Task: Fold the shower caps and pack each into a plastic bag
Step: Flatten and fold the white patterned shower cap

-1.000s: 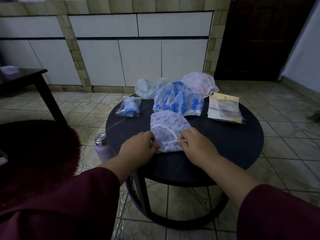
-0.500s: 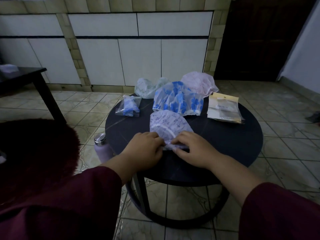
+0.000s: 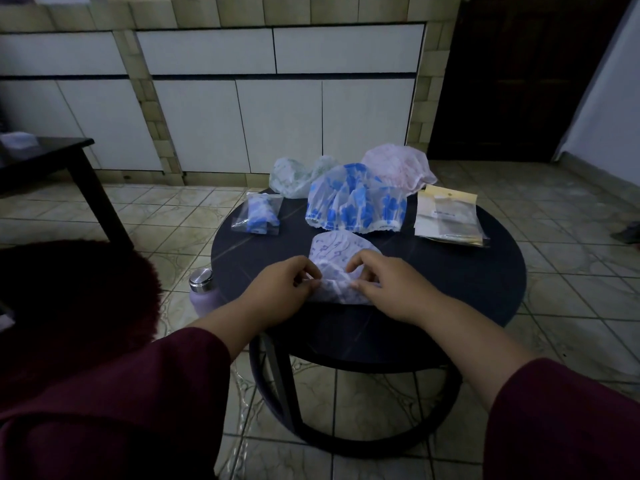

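A white shower cap with purple marks (image 3: 334,252) lies at the near middle of the round dark table (image 3: 467,292). My left hand (image 3: 280,289) pinches its near left edge and my right hand (image 3: 388,285) pinches its near right edge, with the near edge raised and bunched between them. Behind it lie a blue-flowered cap (image 3: 356,202), a pink cap (image 3: 398,164) and a pale green cap (image 3: 298,174). One blue cap sits packed in a clear bag (image 3: 259,214) at the left. A stack of flat plastic bags (image 3: 448,216) lies at the right.
A lilac bottle with a steel lid (image 3: 202,287) stands on the tiled floor by the table's left edge. A dark red furry seat (image 3: 76,292) is at my left. A black side table (image 3: 52,157) stands far left. White cabinets line the back.
Both hands lifted the cap's near edge and drew it up and away from me, so the cap is now shorter and bunched between my fingers.
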